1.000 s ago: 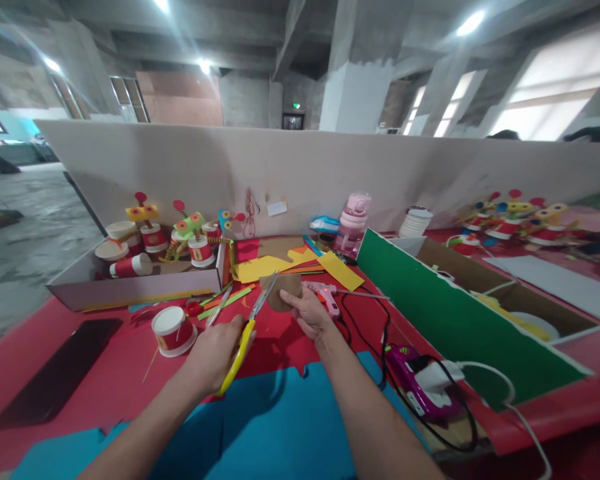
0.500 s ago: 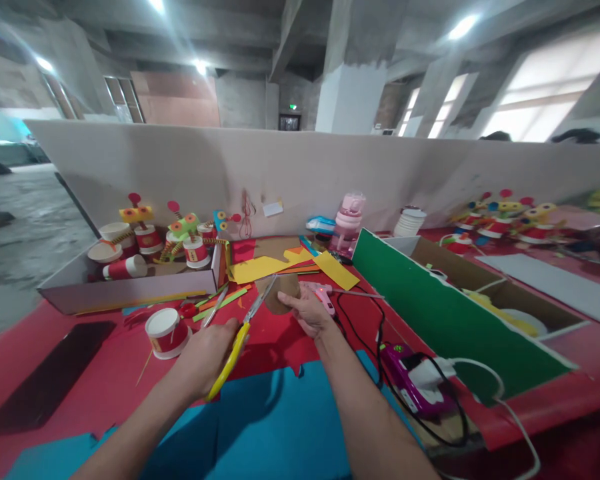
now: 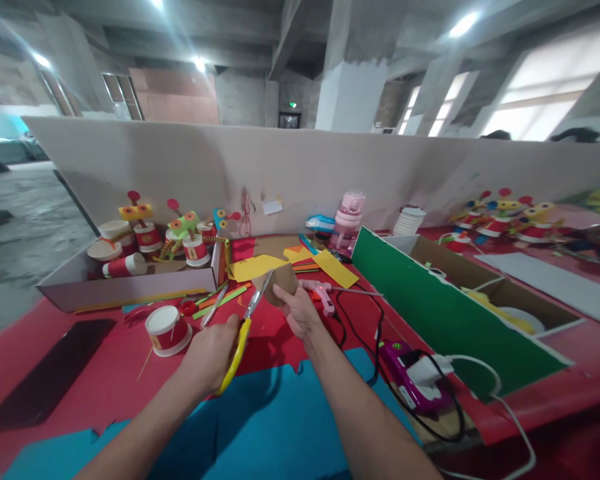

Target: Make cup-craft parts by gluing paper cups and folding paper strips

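My left hand (image 3: 214,348) is closed around yellow-handled scissors (image 3: 240,355), whose metal blades point up and away. In my right hand (image 3: 300,312), thumb and fingers pinch a piece of brown cardboard (image 3: 282,277). The blades meet the cardboard's left side; whether they are cutting into it I cannot tell. Just beyond my right hand lies a pink glue gun (image 3: 322,297) with a small red light. A red-and-white paper cup (image 3: 167,332) stands upside down to the left of the scissors. Blue sheets (image 3: 275,427) lie below both hands.
At left, a white box (image 3: 130,293) holds paper-cup figures. A green-sided box (image 3: 445,313) stands at right, near a purple power strip (image 3: 414,381) with cables. Yellow paper (image 3: 255,268), a pink bottle (image 3: 349,220) and a dark phone-like slab (image 3: 47,373) lie around.
My right hand has shifted slightly left and turned the cardboard, which now shows an angular outline instead of a rounded one. The scissors have stayed close to the same place.
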`<state>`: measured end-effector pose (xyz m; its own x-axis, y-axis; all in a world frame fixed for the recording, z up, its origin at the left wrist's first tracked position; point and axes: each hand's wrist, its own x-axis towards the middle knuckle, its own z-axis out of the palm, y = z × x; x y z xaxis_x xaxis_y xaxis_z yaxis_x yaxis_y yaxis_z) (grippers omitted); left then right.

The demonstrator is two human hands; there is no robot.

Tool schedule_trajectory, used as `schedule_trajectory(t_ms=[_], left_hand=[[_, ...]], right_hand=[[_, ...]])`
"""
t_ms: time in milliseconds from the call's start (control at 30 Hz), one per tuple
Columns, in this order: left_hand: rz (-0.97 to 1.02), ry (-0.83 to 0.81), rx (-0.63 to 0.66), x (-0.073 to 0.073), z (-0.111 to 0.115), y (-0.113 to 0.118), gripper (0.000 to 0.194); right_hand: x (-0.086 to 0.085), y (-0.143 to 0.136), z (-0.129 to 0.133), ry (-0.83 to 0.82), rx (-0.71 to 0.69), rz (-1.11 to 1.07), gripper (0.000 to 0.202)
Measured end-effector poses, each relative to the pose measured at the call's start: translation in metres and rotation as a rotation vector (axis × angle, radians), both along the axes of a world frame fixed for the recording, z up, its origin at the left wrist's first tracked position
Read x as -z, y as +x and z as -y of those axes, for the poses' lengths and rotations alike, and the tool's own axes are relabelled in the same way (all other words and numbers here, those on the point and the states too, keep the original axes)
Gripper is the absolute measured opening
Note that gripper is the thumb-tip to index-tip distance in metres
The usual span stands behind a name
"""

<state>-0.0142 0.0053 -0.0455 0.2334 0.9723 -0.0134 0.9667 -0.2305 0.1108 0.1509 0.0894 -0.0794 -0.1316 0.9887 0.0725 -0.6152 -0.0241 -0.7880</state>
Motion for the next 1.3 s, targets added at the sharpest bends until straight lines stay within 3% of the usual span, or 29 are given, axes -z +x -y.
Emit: schedule_trajectory(t_ms=[200,567,800,1100,1300], left_hand=[[0.010,0.001,-0.065,-0.002,-0.001,0.004,0.034],[0.054,-0.034,0.015,-0.007,0.004,0.000,0.028],[0.048,-0.022,0.058,-0.003,0.003,-0.007,0.024],[-0.031,-0.006,0.024,0.005,-0.005,-0.010,0.021],[-0.057,-0.014,0.018,-0.001,-0.003,-0.007,0.025]], right_hand=[[0.003,0.000,0.000,0.017,-0.073,0.068,0.041],[0.004,0.011,-0.003,0.067,-0.121,0.114,0.042],[0.001,0.016,-0.003,0.016,-0.151,0.106,0.046],[0.001,0.015,-0.005,0.040,-0.104,0.135,0.044],[0.003,0.017,-0.005,0.045,-0.138,0.180,0.042]])
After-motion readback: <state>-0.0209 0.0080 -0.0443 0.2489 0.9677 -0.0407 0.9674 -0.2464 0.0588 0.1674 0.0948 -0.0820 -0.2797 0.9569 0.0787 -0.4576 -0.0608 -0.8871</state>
